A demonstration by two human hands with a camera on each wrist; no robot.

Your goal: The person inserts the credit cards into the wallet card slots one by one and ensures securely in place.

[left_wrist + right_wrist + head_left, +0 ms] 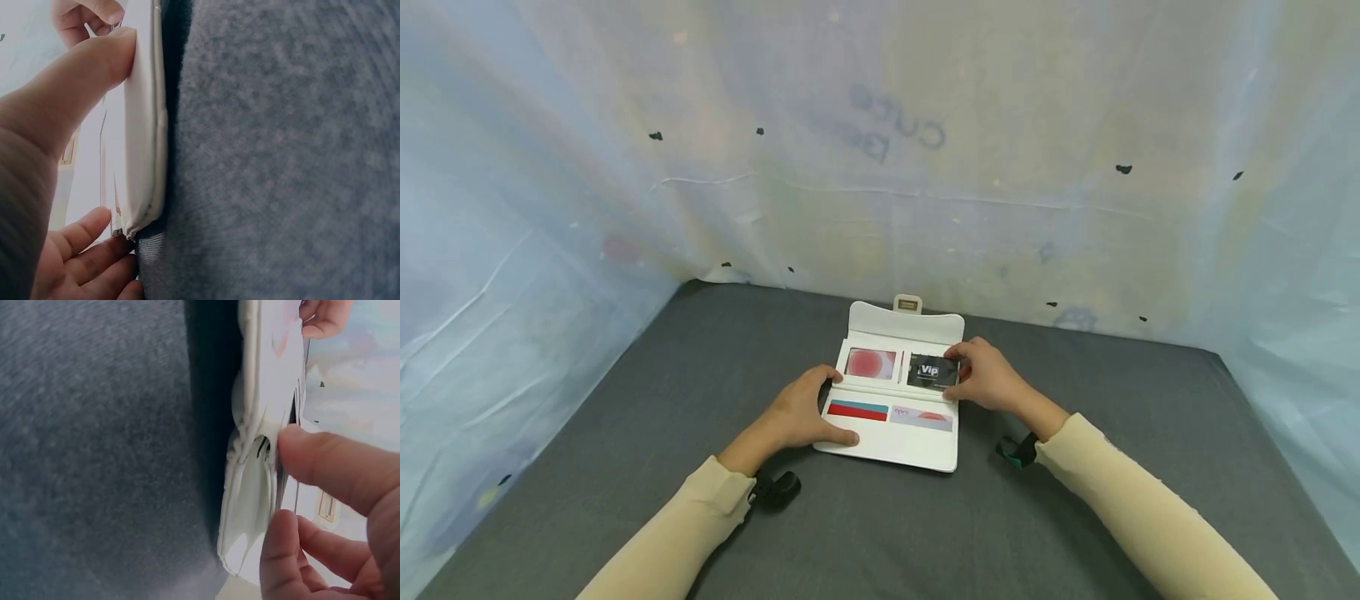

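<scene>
Wallet: a white wallet [895,437] is laid open on the grey felt table [625,417], near the middle, with its clasp flap [907,305] pointing away toward the wall.
Upper slots: a card with a red circle [871,363] is seated in the left one; a black card marked "Vip" [931,372] is seen at the right one.
Lower slots: a red and blue card [857,409] is tucked in at the left, a pale card with a red patch [921,417] at the right.
Left hand: the left hand [803,412] is laid on the wallet's left edge, fingers curled loosely over it; the thumb [94,62] is pressed flat against the white cover, as shown in the left wrist view.
Right hand: the right hand [988,375] is set at the wallet's right edge; the black card is pinched by its right end between thumb and fingertips [284,550].
Card depth: how far the black card sits inside its slot cannot be told.
Backdrop: a pale plastic sheet [880,150] is hung behind and beside the table.
</scene>
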